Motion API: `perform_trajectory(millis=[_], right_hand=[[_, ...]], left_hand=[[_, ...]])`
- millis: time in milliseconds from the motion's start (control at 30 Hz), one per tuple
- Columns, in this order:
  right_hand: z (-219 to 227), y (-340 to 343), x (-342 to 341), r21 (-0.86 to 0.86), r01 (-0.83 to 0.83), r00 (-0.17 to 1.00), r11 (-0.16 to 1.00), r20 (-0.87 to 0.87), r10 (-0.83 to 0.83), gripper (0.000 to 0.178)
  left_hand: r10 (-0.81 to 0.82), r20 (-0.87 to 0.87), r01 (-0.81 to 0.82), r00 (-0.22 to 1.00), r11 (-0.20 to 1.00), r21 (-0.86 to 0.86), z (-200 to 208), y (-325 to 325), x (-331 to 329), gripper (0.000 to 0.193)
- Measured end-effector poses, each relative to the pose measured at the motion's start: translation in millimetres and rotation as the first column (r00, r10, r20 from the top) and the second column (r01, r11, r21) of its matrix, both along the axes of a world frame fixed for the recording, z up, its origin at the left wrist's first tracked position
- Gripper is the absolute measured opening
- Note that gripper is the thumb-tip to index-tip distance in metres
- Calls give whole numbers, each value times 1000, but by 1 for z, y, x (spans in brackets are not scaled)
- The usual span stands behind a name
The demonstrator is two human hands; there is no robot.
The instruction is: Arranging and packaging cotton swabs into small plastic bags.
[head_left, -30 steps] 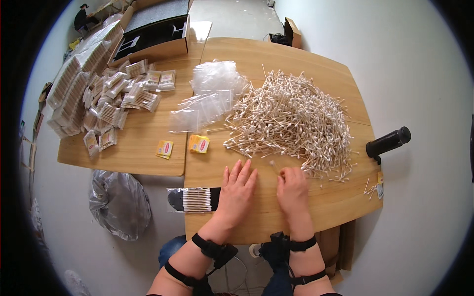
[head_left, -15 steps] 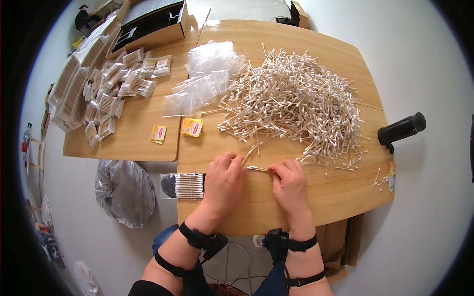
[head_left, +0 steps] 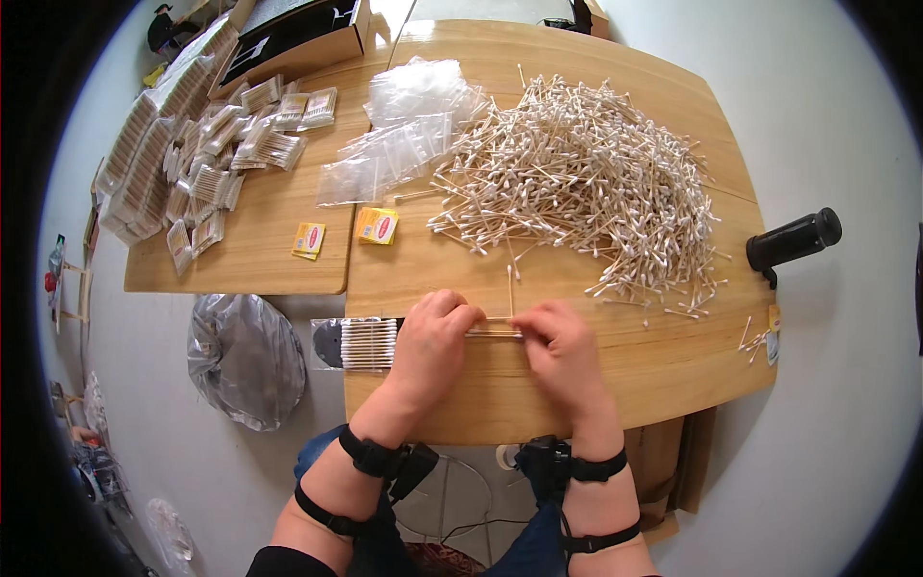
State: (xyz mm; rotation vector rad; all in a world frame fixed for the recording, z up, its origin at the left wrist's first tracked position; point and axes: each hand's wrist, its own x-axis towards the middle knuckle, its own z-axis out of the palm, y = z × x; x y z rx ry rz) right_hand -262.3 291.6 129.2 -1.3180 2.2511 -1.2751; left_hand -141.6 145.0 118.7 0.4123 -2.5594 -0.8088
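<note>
Between my hands, near the front edge of the table, lie a few cotton swabs (head_left: 495, 333) placed crosswise. My left hand (head_left: 435, 337) pinches their left ends with fingers closed. At their right ends, my right hand (head_left: 555, 346) is closed with fingertips pressed together. One more swab (head_left: 511, 290) points away from the right fingertips, toward the pile. Just left of my left hand, a row of swabs (head_left: 368, 343) lies side by side over a clear bag with a dark round patch. A large heap of loose cotton swabs (head_left: 586, 183) spreads beyond my hands.
Clear empty bags (head_left: 389, 159) lie left of the heap, with yellow cards (head_left: 377, 226) nearer me. Filled swab packs (head_left: 212, 183) crowd the left table beside an open cardboard box (head_left: 288, 48). A black bottle (head_left: 793, 238) is at the right edge; a grey bag (head_left: 245, 361) sits below left.
My hands have come closer together, and the swabs now span between both sets of fingertips. The whole view has shifted slightly, with the table appearing higher.
</note>
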Motion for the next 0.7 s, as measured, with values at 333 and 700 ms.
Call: perform_trajectory(millis=[333,700], right_hand=[[5,-22,-1,170,247,943,954,-268,-197,15],[-1,-32,-9,138,280,960,950,-10,-281,12]], left_hand=[[-29,-5,29,1000,1000,10,2,6,-1,15],[87,-84,-87,993,996,-4,6,7,1,26]])
